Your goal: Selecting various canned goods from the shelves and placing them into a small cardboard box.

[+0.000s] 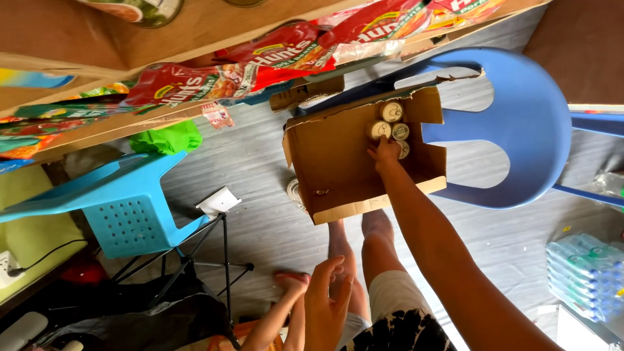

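Note:
An open cardboard box (338, 169) rests on a blue plastic chair (520, 123). Several round tin cans (392, 112) stand packed together in its far corner. My right hand (386, 153) reaches into the box from the lower right, its fingers curled on one can at the edge of the group. My left hand (325, 302) hovers low in the middle of the view, fingers apart and holding nothing, above my bare legs (374, 253).
A wooden shelf (195, 32) with red sauce pouches (279, 55) runs across the top. A green bag (166, 138) lies beneath it. A light blue stool (123, 201) and a black tripod (221, 260) stand at left. Shrink-wrapped water bottles (585, 273) lie at right.

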